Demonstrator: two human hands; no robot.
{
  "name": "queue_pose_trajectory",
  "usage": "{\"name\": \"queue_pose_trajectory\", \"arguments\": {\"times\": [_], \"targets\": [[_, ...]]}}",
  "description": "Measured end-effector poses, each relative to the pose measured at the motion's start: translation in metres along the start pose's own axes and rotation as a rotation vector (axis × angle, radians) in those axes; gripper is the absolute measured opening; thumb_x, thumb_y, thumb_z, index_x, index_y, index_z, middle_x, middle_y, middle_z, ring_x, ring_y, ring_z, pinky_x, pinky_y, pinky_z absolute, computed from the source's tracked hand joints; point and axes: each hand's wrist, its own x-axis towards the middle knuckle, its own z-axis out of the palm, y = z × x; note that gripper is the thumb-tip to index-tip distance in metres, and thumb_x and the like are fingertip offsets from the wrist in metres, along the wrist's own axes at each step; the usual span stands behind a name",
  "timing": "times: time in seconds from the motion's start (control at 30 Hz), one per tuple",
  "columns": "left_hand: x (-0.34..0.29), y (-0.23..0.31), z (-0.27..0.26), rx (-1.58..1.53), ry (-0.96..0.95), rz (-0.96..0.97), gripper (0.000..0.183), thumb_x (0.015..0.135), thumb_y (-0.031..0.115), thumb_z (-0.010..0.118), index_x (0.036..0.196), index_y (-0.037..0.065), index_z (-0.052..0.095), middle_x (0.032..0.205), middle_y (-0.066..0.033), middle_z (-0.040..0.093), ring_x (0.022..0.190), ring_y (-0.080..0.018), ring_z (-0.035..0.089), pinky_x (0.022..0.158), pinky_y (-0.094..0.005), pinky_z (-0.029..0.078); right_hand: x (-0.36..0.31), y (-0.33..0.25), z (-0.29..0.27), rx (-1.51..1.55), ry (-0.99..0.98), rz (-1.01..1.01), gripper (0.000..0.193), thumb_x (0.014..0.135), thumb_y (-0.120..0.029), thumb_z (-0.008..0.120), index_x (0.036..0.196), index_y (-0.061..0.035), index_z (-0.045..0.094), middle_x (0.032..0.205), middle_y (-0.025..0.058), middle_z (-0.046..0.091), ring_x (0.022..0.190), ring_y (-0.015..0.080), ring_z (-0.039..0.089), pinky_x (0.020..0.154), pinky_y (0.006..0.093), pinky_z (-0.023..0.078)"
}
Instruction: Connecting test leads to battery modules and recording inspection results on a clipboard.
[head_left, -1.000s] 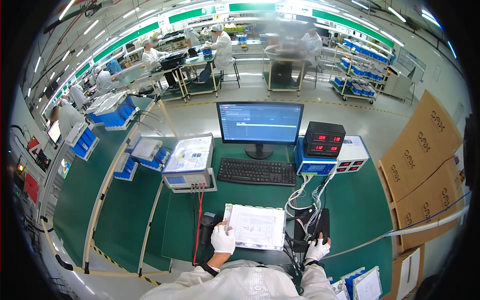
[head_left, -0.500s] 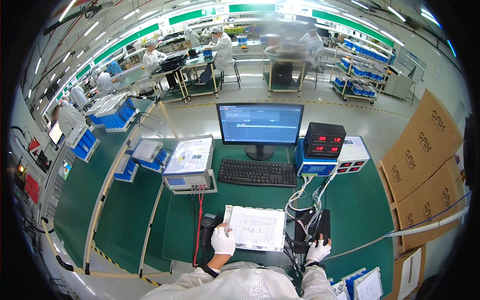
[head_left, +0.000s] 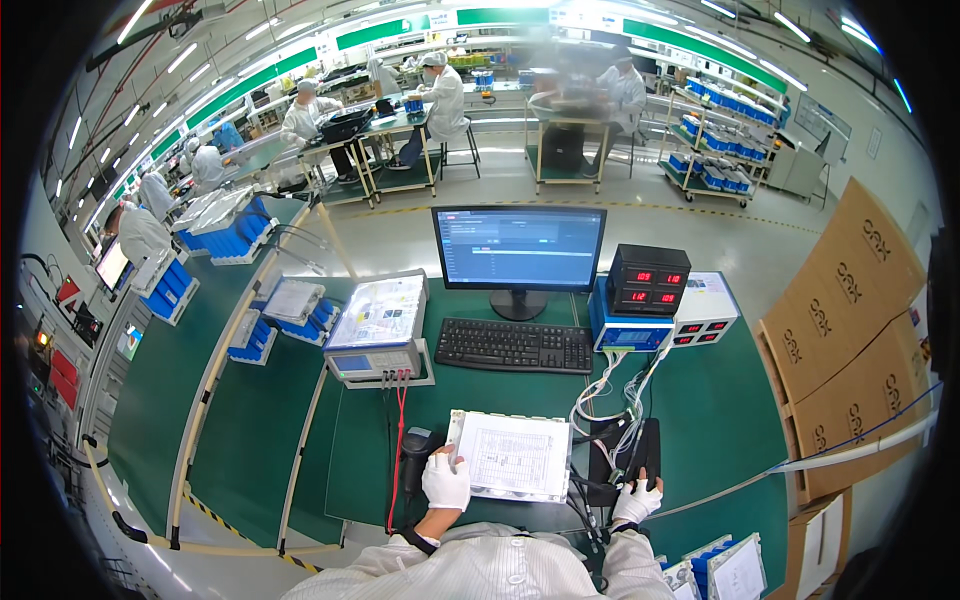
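Just in front of me lies a flat, light-coloured block [head_left: 455, 440] with a printed paper sheet [head_left: 518, 458] on top. My left hand [head_left: 446, 482], in a white glove with bare fingertips, is closed on its left edge. A black handheld scanner [head_left: 414, 452] stands beside that hand. My right hand [head_left: 637, 500], gloved likewise, rests on the near end of a black pad [head_left: 650, 448]. Its fingers are curled over something dark that I cannot make out. A bundle of white and black cables [head_left: 622, 440] runs between the block and the pad.
A keyboard [head_left: 515, 345], a monitor [head_left: 520, 250] and a boxy meter [head_left: 375, 330] with red leads stand behind the block. Red-digit displays [head_left: 650, 282] sit at the right. Blue packs [head_left: 715, 568] stand at the lower right, near cardboard [head_left: 840, 300]. Co-workers [head_left: 445, 95] sit farther off.
Both my hands and the block stay in place. In the background at the left, co-workers have shifted their posture slightly.
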Motion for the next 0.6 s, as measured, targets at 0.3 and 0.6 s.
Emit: {"name": "queue_pose_trajectory", "arguments": {"times": [0.3,0.6], "targets": [[-0.0001,-0.0003,0.0004,-0.006,0.01,0.01,0.026,0.076,0.016,0.061,0.099,0.003,0.06,0.098,-0.0162,0.063,0.089,-0.0343,0.061,0.076,-0.0439,0.049,0.0004,-0.0077,-0.0076,-0.031,0.011,0.035,0.053,0.069,-0.013,0.067,0.121,-0.0174,0.06,0.125,0.024,0.047,0.109,0.0402,0.05,0.089,0.0474,0.042],[-0.0015,-0.0016,0.0028,-0.011,0.012,-0.005,0.026,0.076,0.016,0.061,0.1,0.005,0.06,0.098,-0.0139,0.063,0.087,-0.0334,0.061,0.075,-0.0438,0.049,0.0008,-0.0006,-0.0015,-0.067,0.015,0.043,0.049,0.069,-0.015,0.068,0.117,-0.0198,0.061,0.124,0.0244,0.048,0.105,0.0406,0.052,0.087,0.0466,0.044]]}}
